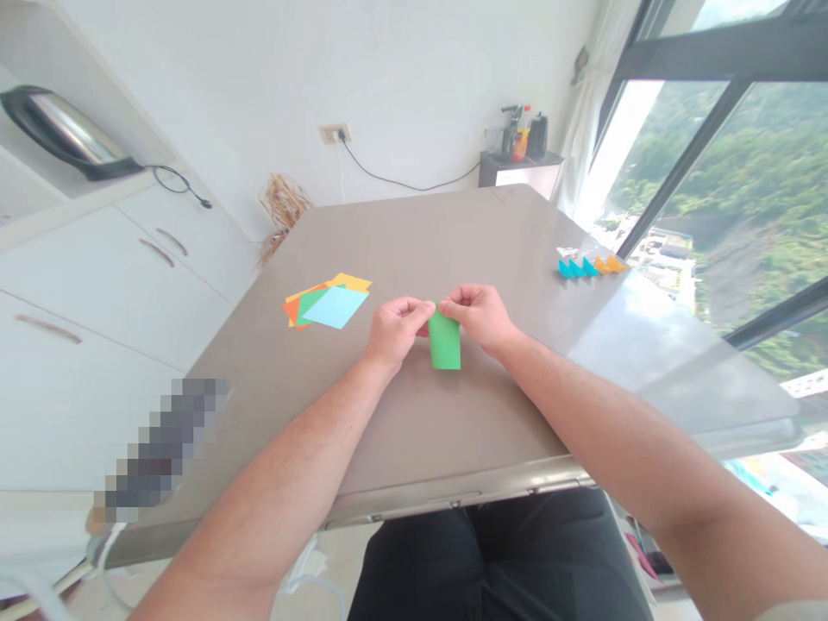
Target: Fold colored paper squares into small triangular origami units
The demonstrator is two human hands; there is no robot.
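A green sheet of paper, folded into a narrow rectangle, hangs between my two hands above the table. My left hand pinches its upper left corner between thumb and fingers. On the other side, my right hand grips the upper right corner the same way, thumb close to the left thumb. To the left lies a fanned pile of coloured paper squares, with a light blue sheet on top and green, orange and yellow ones under it.
Folded blue paper shapes and yellow paper shapes stand in a row at the table's right edge. The grey table stretches toward the wall. A blurred-out object lies at the left edge. A window is on the right.
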